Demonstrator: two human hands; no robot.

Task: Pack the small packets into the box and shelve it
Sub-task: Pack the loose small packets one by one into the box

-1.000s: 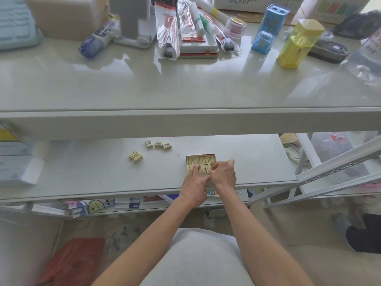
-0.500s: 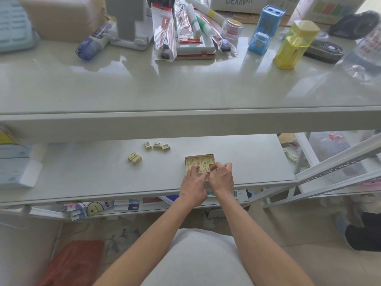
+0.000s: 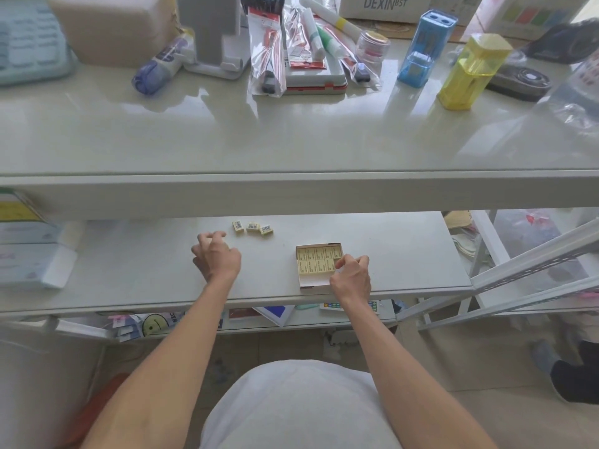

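left hand (image 3: pixel 216 257) now away from box (image 3: pixel 319 265)

The left hand (image 3: pixel 216 256) curls over whatever lies beneath it, perhaps packets. The right hand (image 3: pixel 351 275) covers the near right corner of the box (image 3: pixel 319 265). Print on the loose packets (image 3: pixel 252 227) is too small to read.

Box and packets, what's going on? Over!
Left hand curled over the spot where loose packets lay. Right hand at the box, partly filled. Three packets loose behind. Nothing blocking.
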